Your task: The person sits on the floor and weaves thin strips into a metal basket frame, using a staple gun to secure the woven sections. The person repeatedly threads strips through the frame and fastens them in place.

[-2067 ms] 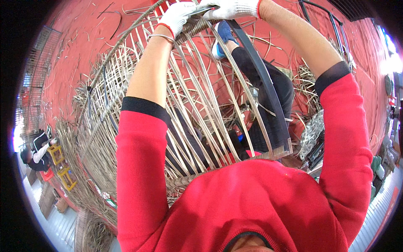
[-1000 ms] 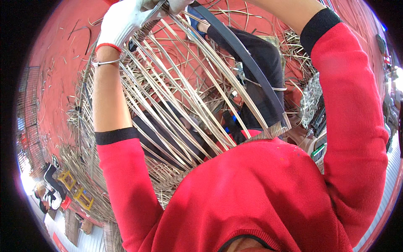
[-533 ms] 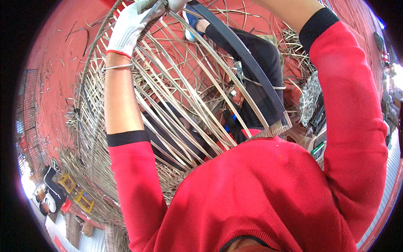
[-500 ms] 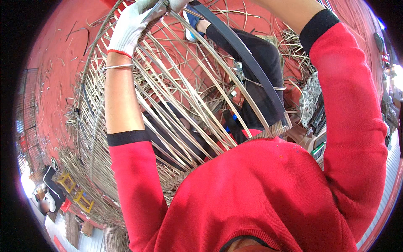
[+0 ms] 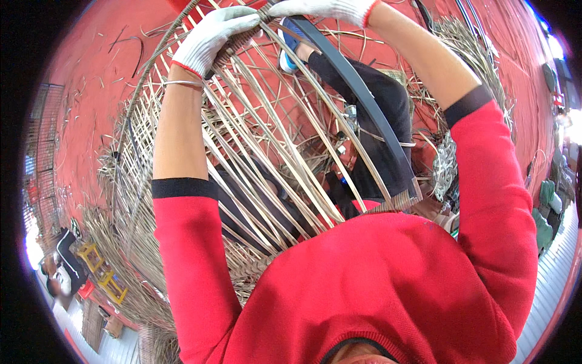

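A large half-woven wicker panel [image 5: 285, 142] leans over my lap, its long pale strands running from a wrapped far rim [image 5: 239, 42] toward my chest. My left hand [image 5: 215, 37], in a white knit glove with a red cuff, is closed round that rim, thumb pointing right. My right hand [image 5: 324, 8], gloved the same way, reaches the rim's corner with its fingers together; the picture's top edge cuts it off. What its fingertips pinch is too small to make out. A dark flat bar [image 5: 364, 91] curves along the panel's right side.
Loose wicker strands [image 5: 451, 45] litter the red floor [image 5: 91, 79]. Yellow plastic frames [image 5: 109, 285] stand at the lower left, near a person in dark and white clothes [image 5: 68, 261]. A crumpled silvery wrapping [image 5: 445, 161] lies right of my leg [image 5: 388, 100].
My right hand and forearm have come lower into view at the rim's corner. My left hand has shifted slightly right, its thumb now stretched along the rim. The panel sits a little lower in view.
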The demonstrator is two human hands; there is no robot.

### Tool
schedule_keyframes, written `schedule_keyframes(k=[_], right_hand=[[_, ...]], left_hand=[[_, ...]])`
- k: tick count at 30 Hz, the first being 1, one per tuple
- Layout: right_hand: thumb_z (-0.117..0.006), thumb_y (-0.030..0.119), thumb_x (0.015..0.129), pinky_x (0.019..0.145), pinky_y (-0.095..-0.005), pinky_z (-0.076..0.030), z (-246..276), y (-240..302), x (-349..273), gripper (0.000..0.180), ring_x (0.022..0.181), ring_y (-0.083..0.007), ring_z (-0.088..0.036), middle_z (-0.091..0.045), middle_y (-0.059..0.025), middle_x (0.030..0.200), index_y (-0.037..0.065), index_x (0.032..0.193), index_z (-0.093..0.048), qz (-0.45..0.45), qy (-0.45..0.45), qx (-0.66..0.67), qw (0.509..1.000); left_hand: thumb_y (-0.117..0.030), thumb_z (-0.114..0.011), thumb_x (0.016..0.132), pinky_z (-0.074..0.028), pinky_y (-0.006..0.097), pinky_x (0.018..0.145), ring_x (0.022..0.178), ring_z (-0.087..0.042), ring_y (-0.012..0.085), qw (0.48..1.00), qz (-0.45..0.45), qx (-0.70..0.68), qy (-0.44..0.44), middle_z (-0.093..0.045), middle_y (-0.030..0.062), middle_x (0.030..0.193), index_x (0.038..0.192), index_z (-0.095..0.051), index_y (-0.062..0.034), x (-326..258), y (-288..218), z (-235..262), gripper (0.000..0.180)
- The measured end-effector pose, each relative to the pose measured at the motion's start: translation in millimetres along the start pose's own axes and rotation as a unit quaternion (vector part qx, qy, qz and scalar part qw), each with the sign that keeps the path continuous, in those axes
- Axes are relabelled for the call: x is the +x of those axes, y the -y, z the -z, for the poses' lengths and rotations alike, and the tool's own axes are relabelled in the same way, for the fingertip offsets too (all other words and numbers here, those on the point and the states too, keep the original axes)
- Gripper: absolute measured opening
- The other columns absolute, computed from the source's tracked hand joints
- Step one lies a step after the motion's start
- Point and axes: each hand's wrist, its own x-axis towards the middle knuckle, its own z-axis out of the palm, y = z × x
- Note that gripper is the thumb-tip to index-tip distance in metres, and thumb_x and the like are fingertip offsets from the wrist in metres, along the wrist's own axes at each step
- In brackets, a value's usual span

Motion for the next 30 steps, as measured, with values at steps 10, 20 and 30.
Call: schedule_keyframes(k=[10,20,30], right_hand=[[-0.074,0.023,0.090,0.082,-0.0315,-0.053,-19,24,-40,0.042,0.092,-0.0145,-0.063,-0.070,-0.0098,0.105,0.006,0.126,-0.062,-0.156,0.041,0.383,0.909],[-0.068,0.034,0.085,0.096,-0.0424,-0.052,5,36,-64,0.048,0.113,-0.0312,-0.063,-0.062,-0.0070,0.125,0.025,0.132,-0.064,0.010,0.007,-0.088,0.996],[-0.071,0.020,0.077,0.083,-0.0419,-0.056,4,73,-69,0.046,0.103,-0.0287,-0.060,-0.057,-0.0067,0.124,0.016,0.123,-0.067,0.088,-0.029,-0.292,0.952]], left_hand=[[-0.032,-0.063,0.100,-0.062,0.025,0.071,0.080,-0.071,0.0112,0.994,-0.009,-0.094,0.055,-0.073,0.0065,0.090,0.108,-0.073,-0.0026,0,-18,2,0.032],[-0.037,-0.060,0.102,-0.055,0.023,0.055,0.064,-0.066,0.0100,0.994,0.012,-0.089,0.061,-0.070,0.0046,0.078,0.106,-0.070,-0.0030,0,-13,0,0.036],[-0.039,-0.057,0.103,-0.053,0.022,0.054,0.062,-0.063,0.0071,0.992,-0.016,-0.100,0.071,-0.067,0.0015,0.075,0.100,-0.069,-0.0042,-4,-13,0,0.037]])
